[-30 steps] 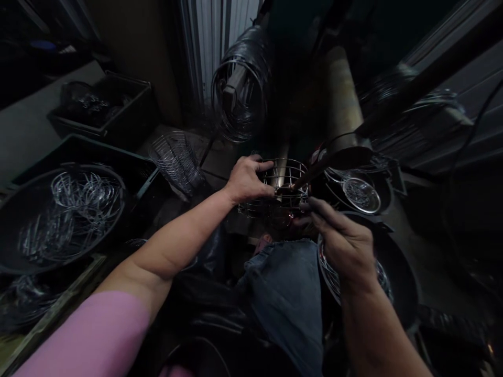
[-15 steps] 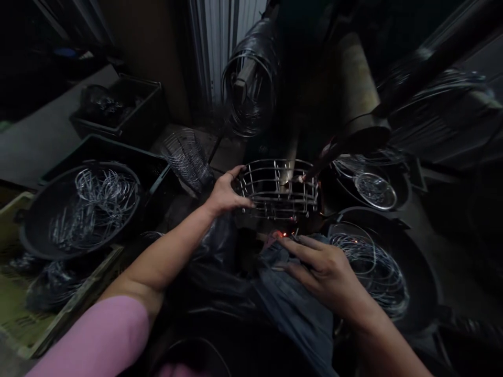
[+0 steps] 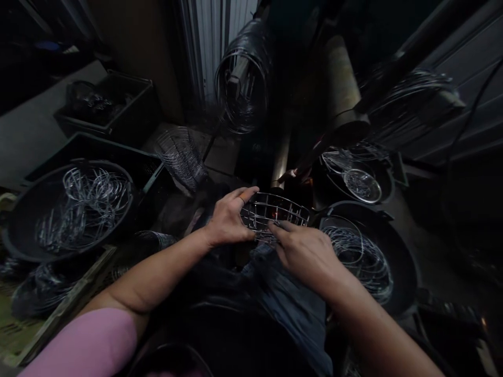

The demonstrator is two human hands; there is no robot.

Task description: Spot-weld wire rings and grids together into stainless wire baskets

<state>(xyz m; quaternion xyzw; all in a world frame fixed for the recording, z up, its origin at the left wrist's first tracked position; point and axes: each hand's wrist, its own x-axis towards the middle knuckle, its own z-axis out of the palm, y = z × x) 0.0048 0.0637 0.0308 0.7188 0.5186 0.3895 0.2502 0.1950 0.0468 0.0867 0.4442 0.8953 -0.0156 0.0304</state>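
Observation:
A small wire basket (image 3: 264, 210), made of bent metal rods in a grid, is held in front of the welding machine's electrodes. My left hand (image 3: 231, 215) grips its left end, thumb below and fingers along the upper edge. At the near right side of the basket is my right hand (image 3: 304, 246), its fingertips drawn together against the wires. Whatever lies between those fingertips is too small and dark to make out. Beyond the basket a vertical metal rod (image 3: 280, 165) reaches down, beside a dark slanting arm with a reddish tip (image 3: 293, 175).
A black basin (image 3: 408, 267) of wire rings stands on the right, with another basin (image 3: 387, 173) behind it. On the left are a basin (image 3: 19, 225) of bent wire pieces, a yellow crate (image 3: 58, 319) and a dark crate (image 3: 129, 107). Stacked wire baskets (image 3: 181, 157) lie beyond my left hand.
The basket has come down and nearer to me in my left hand. My right hand has moved up to its near side. The orange sparks below the basket are gone.

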